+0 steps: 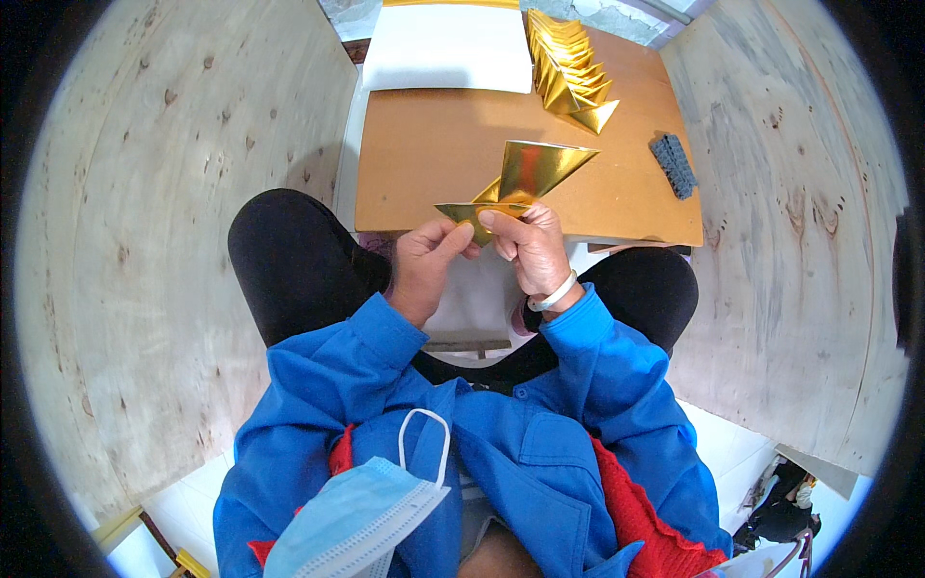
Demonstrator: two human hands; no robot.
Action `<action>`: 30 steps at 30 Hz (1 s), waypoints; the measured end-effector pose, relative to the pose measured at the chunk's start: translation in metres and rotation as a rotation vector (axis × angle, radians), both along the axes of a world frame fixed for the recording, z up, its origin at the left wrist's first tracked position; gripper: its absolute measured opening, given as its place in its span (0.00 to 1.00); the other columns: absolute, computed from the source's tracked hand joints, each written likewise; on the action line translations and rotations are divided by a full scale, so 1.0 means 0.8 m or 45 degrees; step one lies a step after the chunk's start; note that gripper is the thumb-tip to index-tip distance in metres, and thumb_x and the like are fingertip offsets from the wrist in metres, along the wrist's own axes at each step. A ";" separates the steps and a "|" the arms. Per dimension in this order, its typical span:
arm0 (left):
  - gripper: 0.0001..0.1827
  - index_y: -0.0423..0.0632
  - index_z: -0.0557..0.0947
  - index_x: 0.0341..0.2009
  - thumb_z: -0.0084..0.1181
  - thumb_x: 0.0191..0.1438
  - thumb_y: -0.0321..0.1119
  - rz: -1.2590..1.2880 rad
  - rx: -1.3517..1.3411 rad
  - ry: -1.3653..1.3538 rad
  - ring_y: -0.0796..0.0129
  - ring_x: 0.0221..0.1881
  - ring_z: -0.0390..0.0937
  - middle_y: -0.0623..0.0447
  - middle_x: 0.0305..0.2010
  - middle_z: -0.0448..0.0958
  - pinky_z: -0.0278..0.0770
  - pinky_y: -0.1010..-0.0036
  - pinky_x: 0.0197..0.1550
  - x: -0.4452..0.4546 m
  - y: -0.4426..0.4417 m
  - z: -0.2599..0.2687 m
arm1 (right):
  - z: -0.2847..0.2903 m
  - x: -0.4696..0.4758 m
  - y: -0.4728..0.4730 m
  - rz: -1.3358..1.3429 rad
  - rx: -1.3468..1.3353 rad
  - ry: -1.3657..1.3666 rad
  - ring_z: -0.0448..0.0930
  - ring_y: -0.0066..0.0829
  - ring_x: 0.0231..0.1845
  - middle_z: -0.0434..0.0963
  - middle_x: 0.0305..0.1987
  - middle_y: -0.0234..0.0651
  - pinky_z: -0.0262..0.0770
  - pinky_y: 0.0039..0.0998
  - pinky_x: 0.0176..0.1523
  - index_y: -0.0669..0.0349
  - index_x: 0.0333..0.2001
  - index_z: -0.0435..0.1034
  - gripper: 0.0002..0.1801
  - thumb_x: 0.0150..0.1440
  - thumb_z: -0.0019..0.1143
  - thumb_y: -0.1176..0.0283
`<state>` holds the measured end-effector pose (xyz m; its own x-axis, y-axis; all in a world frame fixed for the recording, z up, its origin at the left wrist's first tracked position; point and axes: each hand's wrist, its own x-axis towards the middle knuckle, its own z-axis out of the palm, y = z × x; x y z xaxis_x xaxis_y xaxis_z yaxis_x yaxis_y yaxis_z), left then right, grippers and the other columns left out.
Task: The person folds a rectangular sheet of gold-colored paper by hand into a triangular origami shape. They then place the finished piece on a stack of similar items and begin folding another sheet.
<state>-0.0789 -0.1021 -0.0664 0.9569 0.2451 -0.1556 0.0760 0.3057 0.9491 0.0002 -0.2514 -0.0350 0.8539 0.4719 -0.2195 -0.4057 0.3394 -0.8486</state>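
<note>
Between both hands, above the front edge of the low table, is a piece of folded gold foil paper (pixel 543 172). One broad flap of it stands up and fans out to the upper right, while a narrower point reaches left. My left hand (pixel 432 261) pinches its lower left corner between thumb and fingers. With thumb and forefinger, my right hand (pixel 533 242) grips the lower right part along a fold. A pale bangle (pixel 555 292) circles the right wrist. The fingertips behind the paper are partly hidden.
Brown table (pixel 433 159) carries a stack of white-backed sheets (pixel 448 50) with a gold edge at the back. Right of it lies a row of nested gold folded pieces (pixel 571 68). A grey sponge-like block (pixel 673 166) rests near the right edge. Wooden panels (pixel 181 217) rise on both sides.
</note>
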 end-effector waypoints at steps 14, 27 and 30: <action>0.09 0.43 0.81 0.34 0.59 0.67 0.33 0.072 -0.138 -0.061 0.70 0.34 0.80 0.51 0.33 0.84 0.77 0.73 0.44 0.002 0.007 -0.002 | -0.006 0.004 -0.003 0.042 -0.062 -0.016 0.65 0.11 0.17 0.82 0.29 0.24 0.58 0.17 0.21 0.58 0.38 0.82 0.05 0.57 0.71 0.75; 0.18 0.39 0.80 0.52 0.67 0.58 0.22 -0.439 0.087 -0.048 0.72 0.43 0.82 0.53 0.45 0.83 0.80 0.76 0.48 0.021 0.044 0.026 | 0.004 0.026 -0.023 0.503 -0.493 -0.276 0.70 0.11 0.22 0.79 0.27 0.24 0.62 0.17 0.24 0.61 0.39 0.79 0.09 0.55 0.74 0.75; 0.17 0.39 0.81 0.51 0.68 0.57 0.22 -0.390 0.206 -0.084 0.74 0.42 0.82 0.53 0.43 0.83 0.81 0.77 0.46 0.022 0.044 0.020 | 0.001 0.028 -0.020 0.373 -0.438 -0.341 0.71 0.12 0.23 0.79 0.30 0.26 0.65 0.19 0.25 0.62 0.43 0.76 0.14 0.55 0.74 0.74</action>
